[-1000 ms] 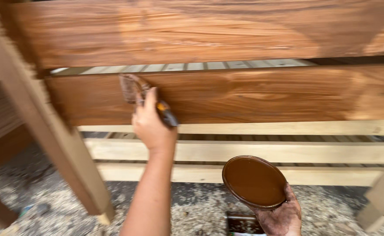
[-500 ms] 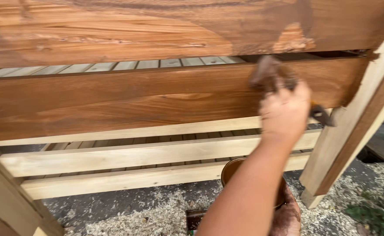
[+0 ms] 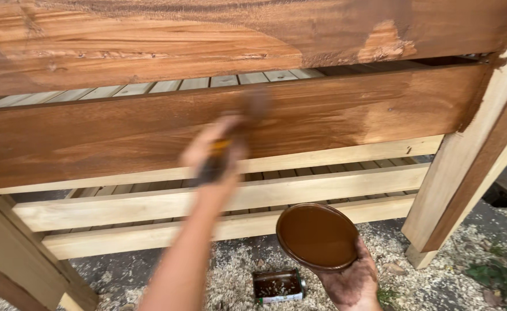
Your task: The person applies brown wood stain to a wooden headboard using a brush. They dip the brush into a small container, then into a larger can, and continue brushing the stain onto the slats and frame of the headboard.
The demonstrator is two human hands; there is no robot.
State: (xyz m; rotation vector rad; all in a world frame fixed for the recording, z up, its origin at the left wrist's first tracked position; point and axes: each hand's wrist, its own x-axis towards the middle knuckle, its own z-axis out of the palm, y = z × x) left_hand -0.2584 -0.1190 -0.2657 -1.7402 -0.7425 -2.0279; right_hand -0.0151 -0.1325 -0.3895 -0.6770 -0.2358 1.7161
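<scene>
Cradling a round bowl [image 3: 318,236] of brown stain from below, right hand [image 3: 351,282] fingers curled under its near rim, stained dark. Lying just left of those fingers on the sawdust-strewn ground [image 3: 230,276]: an open can [image 3: 279,285] with brown liquid inside. Reaching forward above the bowl, left hand [image 3: 214,151] blurred by motion, fingers wrapped around a paintbrush [image 3: 233,138], handle dark below the knuckles, bristles up past the fingertips and touching the stained lower board [image 3: 334,109]. Showing beneath those fingers, pale unstained slats [image 3: 149,204]. Spanning beyond the bristles, a wider upper board [image 3: 149,40], also stained brown, with one bare patch [image 3: 383,43] toward the right. Standing far right of both hands, a pale wooden leg [image 3: 466,167].
</scene>
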